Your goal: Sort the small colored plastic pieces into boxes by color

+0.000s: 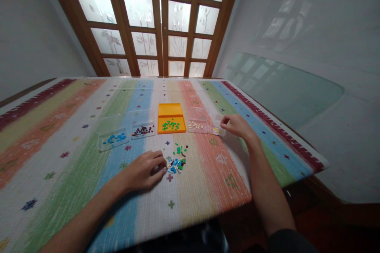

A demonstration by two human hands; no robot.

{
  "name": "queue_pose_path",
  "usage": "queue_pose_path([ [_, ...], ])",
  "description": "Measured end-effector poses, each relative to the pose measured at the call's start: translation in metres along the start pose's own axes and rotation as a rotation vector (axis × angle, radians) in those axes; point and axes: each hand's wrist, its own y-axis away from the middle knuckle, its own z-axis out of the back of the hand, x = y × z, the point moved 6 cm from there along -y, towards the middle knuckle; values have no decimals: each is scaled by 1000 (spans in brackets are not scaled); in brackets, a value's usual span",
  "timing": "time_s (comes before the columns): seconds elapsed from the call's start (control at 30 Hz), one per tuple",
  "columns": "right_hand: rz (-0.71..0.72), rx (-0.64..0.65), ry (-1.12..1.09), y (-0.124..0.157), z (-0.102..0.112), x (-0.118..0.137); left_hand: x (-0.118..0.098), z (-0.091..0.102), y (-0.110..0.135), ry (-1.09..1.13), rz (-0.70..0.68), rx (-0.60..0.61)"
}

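Curling half-closed, left fingers (158, 161) flank the pile (177, 165); right fingers (226, 120) nearly meet by the box (211, 130), any hold unclear in both. Trays (171, 131) arc ahead, likely for reach.

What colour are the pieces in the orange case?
The pieces in the orange case are green; the head view shows them best.

The tablecloth (196, 197) (brightly striped) bears boxes (170, 131) and loose pieces (177, 165).
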Motion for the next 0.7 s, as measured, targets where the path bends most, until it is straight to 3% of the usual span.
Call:
queue_pose_path([
  [0.1, -24, 14, 60, 0, -3, -4, 1, 0, -1, 42, -18, -20],
  [0.2, -16, -69, 36, 0, 3, 2, 2, 4, -1, 63, -40, -66],
  [0.33, 121, -108, -215, 2, 7, 35, 0, 15, -2, 40, -80, -208],
  [0.5, 400, 119, -666, 17, -21, 114, -6, 23, -1, -13, -147, -409],
  [0.6, 505, 307, -821, 35, -42, 159, -10, 20, 0, -18, -184, -464],
  [0.7, 581, 461, -938, 52, -54, 187, -14, 12, 1, -21, -220, -468],
])
